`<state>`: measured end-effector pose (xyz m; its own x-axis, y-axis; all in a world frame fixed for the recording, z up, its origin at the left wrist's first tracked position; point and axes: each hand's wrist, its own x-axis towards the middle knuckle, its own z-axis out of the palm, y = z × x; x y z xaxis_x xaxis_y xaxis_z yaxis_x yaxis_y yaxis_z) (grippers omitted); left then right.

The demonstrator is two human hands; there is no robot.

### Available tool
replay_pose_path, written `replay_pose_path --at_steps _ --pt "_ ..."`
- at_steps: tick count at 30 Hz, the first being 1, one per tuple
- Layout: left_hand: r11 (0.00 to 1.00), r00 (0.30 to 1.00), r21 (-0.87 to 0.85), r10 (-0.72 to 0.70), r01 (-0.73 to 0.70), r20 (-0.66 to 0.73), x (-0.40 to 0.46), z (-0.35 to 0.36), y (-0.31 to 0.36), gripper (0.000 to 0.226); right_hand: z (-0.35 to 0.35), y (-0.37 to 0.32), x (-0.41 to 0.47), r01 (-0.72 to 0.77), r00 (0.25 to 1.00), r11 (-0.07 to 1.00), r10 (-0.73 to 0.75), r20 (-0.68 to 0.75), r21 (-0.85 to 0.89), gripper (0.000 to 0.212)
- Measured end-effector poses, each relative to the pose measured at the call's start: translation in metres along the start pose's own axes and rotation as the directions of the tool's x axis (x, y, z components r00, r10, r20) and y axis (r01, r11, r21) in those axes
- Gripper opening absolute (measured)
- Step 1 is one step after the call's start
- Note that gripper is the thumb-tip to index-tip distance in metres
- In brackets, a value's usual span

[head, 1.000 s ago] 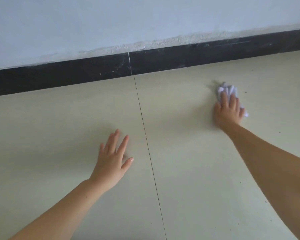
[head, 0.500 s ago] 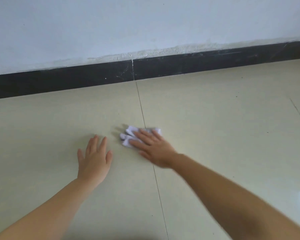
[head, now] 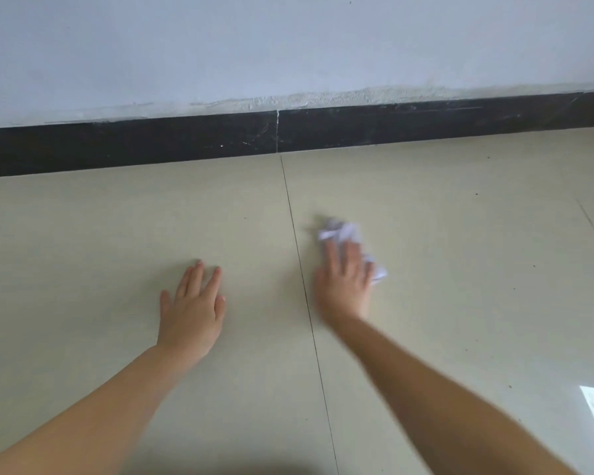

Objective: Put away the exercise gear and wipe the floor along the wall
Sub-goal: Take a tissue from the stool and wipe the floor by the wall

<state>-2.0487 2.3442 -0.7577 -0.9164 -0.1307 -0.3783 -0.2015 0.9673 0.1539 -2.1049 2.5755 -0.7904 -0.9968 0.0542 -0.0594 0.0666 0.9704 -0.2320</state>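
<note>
- Beige tiled floor (head: 460, 269) meets a black skirting board (head: 151, 145).
- Left hand (head: 191, 311) lies flat, fingers spread, on the tile.
- Right hand (head: 345, 282), blurred, presses straight fingers on a crumpled white tissue (head: 340, 231) just right of the grout line (head: 302, 269).

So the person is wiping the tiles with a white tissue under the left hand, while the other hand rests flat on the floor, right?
Not quite. In the head view the white tissue is under the right hand, not the left. It is the left hand that rests flat on the floor, fingers straight, on the other side of the tile seam.
</note>
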Motion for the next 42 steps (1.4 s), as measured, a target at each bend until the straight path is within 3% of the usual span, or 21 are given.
replay_pose_path --at_steps 2,4,6,8,10,12,14,17,19,22,25,28,29,30,32,35,36,38,39,40,42 --pt "1.000 1.000 -0.019 0.012 -0.012 -0.009 0.004 -0.004 -0.003 0.051 0.016 -0.060 -0.056 0.287 0.955 0.958 -0.287 0.081 0.008 0.055" --pt "0.999 0.999 0.002 0.046 -0.046 0.017 0.010 -0.009 -0.007 0.053 0.017 -0.079 -0.097 0.519 0.834 0.855 -0.504 0.224 -0.009 0.054" --pt "0.997 0.997 0.015 0.069 -0.070 0.027 0.011 -0.010 -0.011 0.054 0.011 -0.044 -0.102 0.675 0.715 0.737 -0.649 0.260 -0.019 0.052" --pt "0.998 0.998 0.022 0.063 -0.063 0.005 0.007 -0.008 -0.012 0.053 -0.002 0.026 -0.091 0.673 0.728 0.737 -0.643 0.236 -0.066 0.048" --pt "0.998 0.998 0.034 0.055 -0.054 -0.024 0.003 -0.003 -0.013 0.053 -0.024 0.108 -0.075 0.448 0.889 0.886 -0.428 0.164 -0.119 0.049" --pt "0.998 0.998 0.042 0.055 -0.053 -0.038 0.004 -0.001 -0.012 0.052 -0.055 0.185 -0.060 0.026 0.996 0.993 -0.016 0.089 -0.112 0.055" --pt "0.997 0.998 0.044 0.059 -0.058 -0.031 0.006 -0.002 -0.010 0.052 -0.084 0.225 -0.048 -0.381 0.919 0.925 0.380 0.104 -0.014 0.063" --pt "0.998 0.999 0.049 0.045 -0.044 -0.024 0.005 -0.003 -0.009 0.052 -0.076 0.192 -0.038 -0.575 0.816 0.818 0.572 0.083 0.022 0.063" --pt "0.999 0.999 0.044 0.029 -0.028 -0.020 0.004 -0.004 -0.009 0.052 -0.053 0.128 -0.051 -0.407 0.913 0.913 0.406 0.023 0.023 0.068" --pt "1.000 1.000 0.024 0.020 -0.021 0.013 0.006 -0.006 -0.007 0.052 -0.013 0.021 -0.096 0.085 0.995 0.996 -0.085 0.048 0.016 0.074" --pt "1.000 0.999 -0.021 0.015 -0.014 0.052 0.009 -0.007 -0.008 0.052 -0.002 -0.047 -0.153 0.492 0.839 0.869 -0.488 0.239 0.049 0.071" --pt "0.999 0.997 -0.037 0.036 -0.033 0.065 0.010 -0.010 -0.010 0.051 -0.003 -0.006 -0.168 0.759 0.562 0.640 -0.735 0.380 0.117 0.071" --pt "0.999 0.997 -0.031 0.035 -0.033 0.066 0.009 -0.011 -0.009 0.051 -0.009 0.024 -0.164 0.782 0.540 0.614 -0.754 0.375 0.109 0.072" --pt "0.999 0.998 -0.019 0.030 -0.029 0.063 0.007 -0.011 -0.008 0.051 -0.018 0.056 -0.156 0.778 0.566 0.625 -0.742 0.359 0.065 0.073" --pt "1.000 0.999 0.007 0.021 -0.021 0.041 0.004 -0.010 -0.005 0.051 -0.039 0.125 -0.132 0.646 0.734 0.763 -0.628 0.259 0.021 0.066" --pt "1.000 1.000 0.016 0.026 -0.026 0.010 0.003 -0.011 -0.001 0.051 -0.076 0.210 -0.083 0.138 0.983 0.989 -0.131 0.129 -0.048 0.068" --pt "0.999 1.000 0.015 0.028 -0.028 0.005 0.003 -0.011 -0.001 0.051 -0.085 0.220 -0.066 -0.069 0.993 0.997 0.073 0.097 -0.044 0.076" --pt "0.999 1.000 0.020 0.024 -0.024 0.011 0.001 -0.011 -0.001 0.050 -0.087 0.205 -0.039 -0.450 0.888 0.893 0.447 0.104 -0.002 0.084" --pt "1.000 1.000 0.020 0.023 -0.023 0.015 0.001 -0.011 -0.002 0.050 -0.079 0.183 -0.033 -0.495 0.867 0.869 0.492 0.076 0.024 0.085" --pt "1.000 1.000 0.015 0.021 -0.021 0.017 0.001 -0.011 -0.002 0.050 -0.070 0.154 -0.034 -0.421 0.907 0.907 0.421 0.031 0.022 0.084" --pt "1.000 0.999 0.004 0.023 -0.023 0.023 0.001 -0.012 -0.003 0.050 -0.039 0.087 -0.056 -0.133 0.991 0.991 0.132 -0.026 -0.031 0.085"
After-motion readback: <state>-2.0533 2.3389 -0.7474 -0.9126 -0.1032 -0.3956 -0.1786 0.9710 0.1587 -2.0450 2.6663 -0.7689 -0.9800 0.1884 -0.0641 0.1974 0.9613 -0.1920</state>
